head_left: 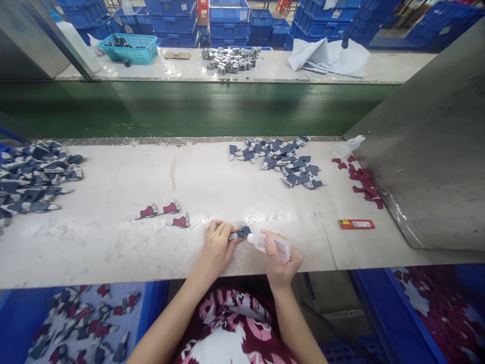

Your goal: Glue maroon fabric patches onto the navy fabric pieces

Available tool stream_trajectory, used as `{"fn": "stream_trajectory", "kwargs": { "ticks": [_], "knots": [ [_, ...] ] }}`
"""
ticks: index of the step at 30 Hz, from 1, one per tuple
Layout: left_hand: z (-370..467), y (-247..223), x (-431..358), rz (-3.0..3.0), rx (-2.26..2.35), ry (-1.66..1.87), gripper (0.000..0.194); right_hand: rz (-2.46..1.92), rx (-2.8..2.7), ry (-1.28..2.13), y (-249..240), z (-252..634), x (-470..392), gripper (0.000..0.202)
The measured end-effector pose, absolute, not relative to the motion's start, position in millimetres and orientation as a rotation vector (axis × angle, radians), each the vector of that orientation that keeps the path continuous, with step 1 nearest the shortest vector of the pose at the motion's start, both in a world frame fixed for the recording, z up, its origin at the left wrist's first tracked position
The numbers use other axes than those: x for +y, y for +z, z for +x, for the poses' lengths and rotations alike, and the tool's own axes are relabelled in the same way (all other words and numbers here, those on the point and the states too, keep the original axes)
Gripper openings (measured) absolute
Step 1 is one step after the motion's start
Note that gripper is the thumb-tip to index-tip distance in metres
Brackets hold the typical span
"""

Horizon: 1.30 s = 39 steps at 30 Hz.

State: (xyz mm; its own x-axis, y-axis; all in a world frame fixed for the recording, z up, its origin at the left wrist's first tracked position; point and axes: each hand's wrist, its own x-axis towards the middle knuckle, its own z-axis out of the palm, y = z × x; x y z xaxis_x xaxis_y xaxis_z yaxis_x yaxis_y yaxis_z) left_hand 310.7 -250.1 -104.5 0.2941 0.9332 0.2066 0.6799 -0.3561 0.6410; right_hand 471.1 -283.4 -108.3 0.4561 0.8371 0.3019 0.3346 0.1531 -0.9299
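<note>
My left hand pinches a small dark blue and grey plastic part just above the white worktop. In my right hand is a clear squeeze bottle, tilted so its tip meets or nearly meets the part; I cannot tell whether they touch. Left of my hands lie a few similar parts with dark red pieces on them. Beyond my hands is a loose pile of blue and grey parts. Dark red pieces are scattered at the right, by a metal panel.
A red and yellow packet and another clear bottle lie at the right. More blue parts are heaped at far left. Blue bins stand below the front edge. Behind runs a green belt, then a shelf with grey parts.
</note>
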Motion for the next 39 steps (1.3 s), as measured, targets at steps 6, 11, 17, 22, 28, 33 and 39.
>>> {"fn": "stream_trajectory", "kwargs": {
  "ticks": [6, 11, 17, 22, 28, 33, 39],
  "knots": [
    [310, -102, -250, 2.128, 1.443, 0.757, 0.009, -1.429, -1.020, 0.540, -106, 471, -284, 0.026],
    [310, -100, -250, 2.129, 1.447, 0.730, 0.010, -1.448, -0.889, 0.566, -105, 472, -284, 0.027],
    [310, -100, -250, 2.133, 1.443, 0.736, 0.008, -1.499, -0.783, 0.525, -106, 476, -286, 0.030],
    [310, -98, -250, 2.108, 1.436, 0.730, 0.008, -1.458, -0.666, 0.509, -107, 483, -284, 0.031],
    [310, -98, -250, 2.120, 1.434, 0.781, 0.008, -1.428, -0.587, 0.464, -98, 521, -268, 0.038],
    [308, -105, -248, 2.142, 1.416, 0.868, 0.007, -1.322, -0.826, 0.649, -92, 531, -242, 0.050],
    [304, -109, -244, 2.168, 1.393, 0.907, 0.011, -1.473, -1.120, 0.805, -97, 524, -222, 0.068]
  ]
}}
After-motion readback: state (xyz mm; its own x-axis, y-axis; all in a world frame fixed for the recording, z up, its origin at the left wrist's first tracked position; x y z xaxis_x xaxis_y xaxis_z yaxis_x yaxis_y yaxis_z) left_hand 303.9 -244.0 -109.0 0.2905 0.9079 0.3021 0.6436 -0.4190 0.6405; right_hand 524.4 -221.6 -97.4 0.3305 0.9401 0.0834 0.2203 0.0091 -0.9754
